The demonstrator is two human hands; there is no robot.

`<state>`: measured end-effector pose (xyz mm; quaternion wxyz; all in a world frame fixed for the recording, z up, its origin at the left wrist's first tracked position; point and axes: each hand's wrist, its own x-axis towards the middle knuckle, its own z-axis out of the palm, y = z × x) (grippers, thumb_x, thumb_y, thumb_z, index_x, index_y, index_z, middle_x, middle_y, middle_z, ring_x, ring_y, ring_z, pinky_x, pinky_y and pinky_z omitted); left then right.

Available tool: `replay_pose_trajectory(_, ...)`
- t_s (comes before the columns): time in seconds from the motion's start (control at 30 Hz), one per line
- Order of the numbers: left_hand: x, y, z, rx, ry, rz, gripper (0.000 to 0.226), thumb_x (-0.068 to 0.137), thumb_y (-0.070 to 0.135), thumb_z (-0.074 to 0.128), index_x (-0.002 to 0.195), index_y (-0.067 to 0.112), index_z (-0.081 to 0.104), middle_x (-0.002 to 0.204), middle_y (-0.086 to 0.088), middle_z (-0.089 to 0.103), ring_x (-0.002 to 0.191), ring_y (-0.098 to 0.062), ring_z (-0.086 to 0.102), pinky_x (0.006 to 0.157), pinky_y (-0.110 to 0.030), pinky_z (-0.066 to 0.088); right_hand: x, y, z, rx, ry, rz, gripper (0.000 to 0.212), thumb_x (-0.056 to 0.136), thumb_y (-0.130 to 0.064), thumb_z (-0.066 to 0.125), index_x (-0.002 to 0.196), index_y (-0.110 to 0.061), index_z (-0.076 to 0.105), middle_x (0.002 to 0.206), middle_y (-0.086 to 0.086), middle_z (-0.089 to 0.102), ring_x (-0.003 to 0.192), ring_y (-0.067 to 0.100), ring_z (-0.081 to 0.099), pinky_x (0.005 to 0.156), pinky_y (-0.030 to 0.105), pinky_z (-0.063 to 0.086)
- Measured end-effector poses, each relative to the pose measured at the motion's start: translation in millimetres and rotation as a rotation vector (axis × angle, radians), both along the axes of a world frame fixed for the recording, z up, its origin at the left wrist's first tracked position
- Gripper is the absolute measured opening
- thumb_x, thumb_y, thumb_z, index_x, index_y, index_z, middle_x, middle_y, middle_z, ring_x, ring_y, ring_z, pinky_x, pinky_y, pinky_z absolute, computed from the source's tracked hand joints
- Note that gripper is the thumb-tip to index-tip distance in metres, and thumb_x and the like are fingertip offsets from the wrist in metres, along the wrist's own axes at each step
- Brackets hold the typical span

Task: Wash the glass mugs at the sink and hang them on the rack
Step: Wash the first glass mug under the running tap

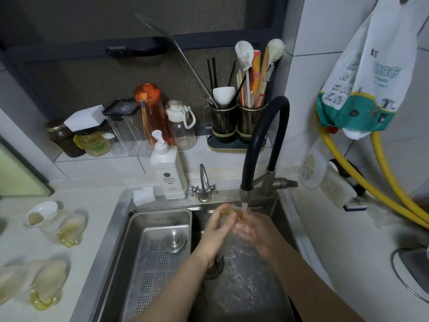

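I grip the glass mug point(228, 213) in my left hand point(217, 231), lying sideways under the faucet point(262, 145) stream, my open right hand point(253, 231) cupped just beside it.

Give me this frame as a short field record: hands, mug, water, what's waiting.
left hand: grips mug
right hand: cupped at mug, under the stream
mug: glass, amber handle, held under tap
tap: black hose, water running
sink: wet, strainer tray in left half
waiting mugs: on counter left of sink, blurred
soap bottle: behind sink
rack: not in view
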<state>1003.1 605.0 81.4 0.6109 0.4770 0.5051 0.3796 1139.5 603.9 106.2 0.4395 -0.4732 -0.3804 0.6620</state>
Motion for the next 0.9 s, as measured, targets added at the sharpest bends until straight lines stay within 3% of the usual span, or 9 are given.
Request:
replay_pose_trajectory(0.1, 5.9, 9.1, 9.6, -0.056, 0.032, 0.121, 0.045, 0.082, 0.068, 0.051, 0.107, 0.032, 0.059, 0.109, 0.0, 0.069, 0.105, -0.014, 0.064, 0.1, -0.036, 0.046, -4.0, -5.1, 4.4, 0.059, -0.112, 0.119, 0.028, 0.097, -0.028, 0.047, 0.108, -0.015, 0.069, 0.107, 0.006, 0.072, 0.105, 0.02, 0.067, 0.093, 0.036, 0.051)
replay_pose_trajectory(0.2, 5.4, 21.1, 15.9, -0.219, -0.016, 0.155, 0.058, 0.081, 0.065, 0.054, 0.115, 0.017, 0.057, 0.105, -0.008, 0.072, 0.096, -0.022, 0.07, 0.092, -0.041, 0.054, -3.9, -6.0, 1.0, 0.127, -0.305, 0.219, 0.018, 0.094, -0.021, 0.055, 0.102, -0.015, 0.069, 0.106, 0.012, 0.071, 0.101, 0.025, 0.067, 0.094, 0.042, 0.052)
replay_pose_trajectory(0.33, 3.9, 11.2, 2.1, -0.191, -0.101, 0.094, 0.085, 0.061, 0.064, 0.077, 0.137, 0.042, 0.044, 0.125, 0.001, 0.064, 0.115, -0.017, 0.061, 0.104, -0.046, 0.045, -0.6, -3.3, 2.5, 0.044, -0.046, -0.039, 0.021, 0.093, -0.023, 0.056, 0.101, -0.013, 0.072, 0.103, 0.009, 0.073, 0.094, 0.018, 0.071, 0.081, 0.035, 0.057)
replay_pose_trajectory(0.4, 6.6, 6.4, -2.0, -0.159, -0.108, 0.128, 0.077, 0.064, 0.063, 0.076, 0.134, 0.048, 0.045, 0.13, 0.003, 0.06, 0.119, -0.013, 0.057, 0.106, -0.043, 0.044, -3.7, -5.7, 1.4, 0.048, -0.092, -0.045, 0.023, 0.094, -0.029, 0.054, 0.097, -0.019, 0.074, 0.099, 0.004, 0.075, 0.093, 0.014, 0.071, 0.079, 0.03, 0.056)
replay_pose_trajectory(0.47, 7.2, 11.2, 0.1, -0.208, -0.135, 0.211, 0.061, 0.075, 0.06, 0.068, 0.128, 0.034, 0.055, 0.122, -0.003, 0.065, 0.109, -0.016, 0.062, 0.097, -0.039, 0.049, -3.0, -11.6, -2.0, 0.143, -0.353, 0.099, 0.022, 0.094, -0.033, 0.051, 0.102, -0.024, 0.07, 0.101, -0.002, 0.073, 0.095, 0.01, 0.068, 0.086, 0.03, 0.053)
replay_pose_trajectory(0.57, 9.2, 21.4, 6.5, -0.288, -0.153, 0.23, 0.045, 0.089, 0.052, 0.056, 0.12, 0.02, 0.057, 0.111, -0.013, 0.069, 0.092, -0.026, 0.069, 0.079, -0.041, 0.058, 4.2, -10.6, -4.5, 0.24, -0.481, 0.224, 0.015, 0.093, -0.017, 0.056, 0.103, -0.007, 0.062, 0.087, -0.002, 0.071, 0.081, 0.001, 0.068, 0.073, 0.015, 0.051)
replay_pose_trajectory(0.7, 13.4, 12.5, 7.9, -0.074, 0.083, 0.04, 0.028, 0.099, 0.036, 0.045, 0.127, 0.039, 0.045, 0.129, 0.001, 0.058, 0.114, -0.013, 0.058, 0.101, -0.039, 0.048, 13.7, 3.6, -5.2, 0.267, -0.584, 0.13, 0.009, 0.086, -0.018, 0.065, 0.084, -0.009, 0.067, 0.067, -0.005, 0.066, 0.057, -0.008, 0.061, 0.062, 0.01, 0.045)
replay_pose_trajectory(0.8, -4.1, 0.9, 7.3, -0.063, 0.073, -0.116, 0.06, 0.079, 0.026, 0.052, 0.135, 0.044, 0.041, 0.145, 0.004, 0.043, 0.132, -0.012, 0.042, 0.112, -0.033, 0.035, 20.2, 9.3, -6.7, 0.294, -0.638, 0.205, 0.011, 0.086, -0.024, 0.065, 0.083, -0.014, 0.07, 0.069, -0.002, 0.069, 0.063, 0.001, 0.063, 0.068, 0.016, 0.049)
replay_pose_trajectory(0.9, -15.2, -3.4, 10.3, -0.032, 0.202, -0.294, 0.084, 0.081, 0.015, 0.065, 0.149, 0.034, 0.02, 0.145, 0.006, 0.033, 0.129, -0.009, 0.04, 0.091, -0.009, 0.042, 27.2, 14.6, -3.7, 0.401, -0.734, 0.307, 0.019, 0.09, -0.026, 0.059, 0.074, -0.035, 0.066, 0.063, -0.009, 0.063, 0.06, -0.004, 0.058, 0.067, 0.02, 0.046)
